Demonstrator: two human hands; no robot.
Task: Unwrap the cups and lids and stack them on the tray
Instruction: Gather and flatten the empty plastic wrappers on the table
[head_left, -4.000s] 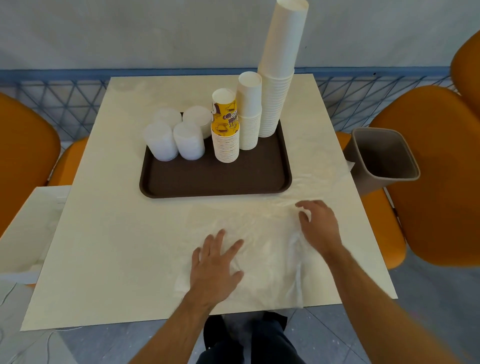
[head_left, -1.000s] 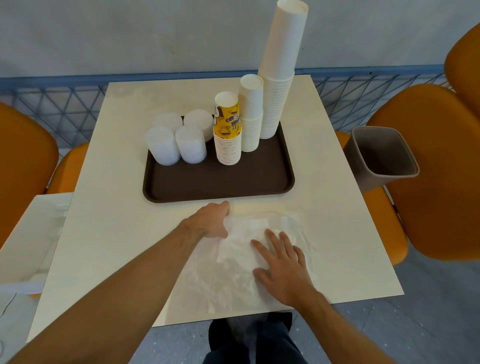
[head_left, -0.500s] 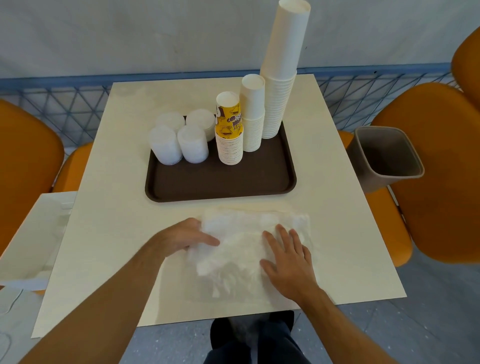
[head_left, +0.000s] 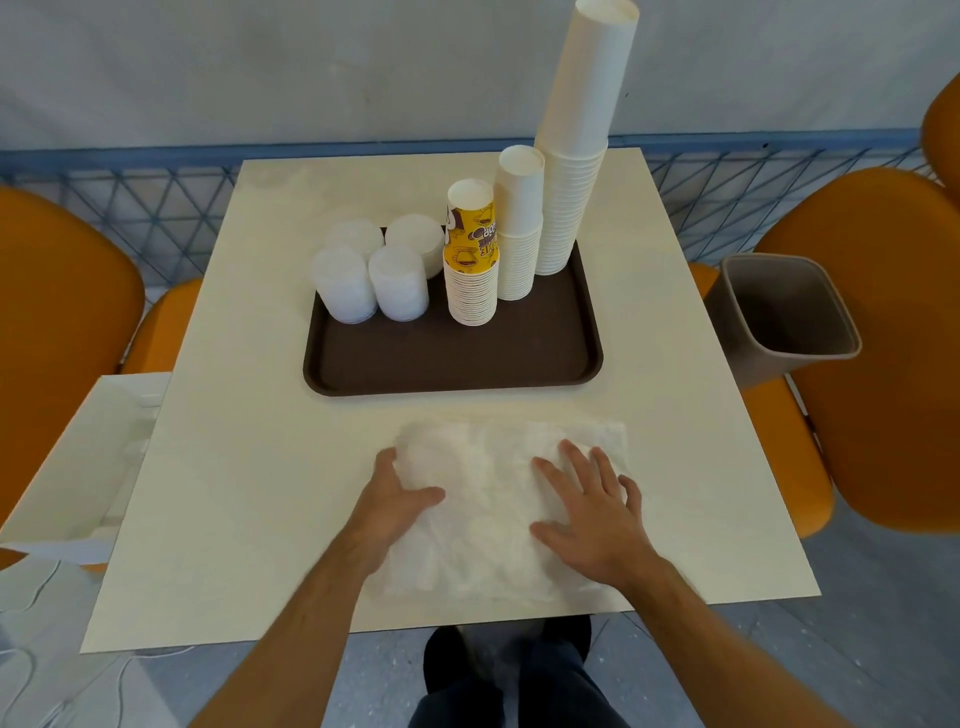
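A: On the near half of the cream tabletop (head_left: 249, 467) lies a crumpled sheet of clear plastic wrap (head_left: 483, 499); both hands are on it.

B: How do the fingers sit?

A: The right hand (head_left: 592, 514) lies flat, its fingers spread wide and straight, pressing the wrap down; the left hand (head_left: 389, 499) rests at the wrap's left edge, its fingers hidden under or behind a fold, so I cannot tell whether they pinch it.

B: And the cups and lids?

A: All on the brown tray (head_left: 452, 364), beyond the wrap and apart from it; four stacks of white lids (head_left: 379, 270) at its left; then a stack with a yellow printed cup (head_left: 470, 260) on top, a short white stack (head_left: 519, 223) beside it, and a tall white stack (head_left: 576, 145) at the far right corner.

B: Anything else?

A: A grey bin (head_left: 784, 317) stands right of the tabletop; orange chairs (head_left: 883, 338) flank both sides.
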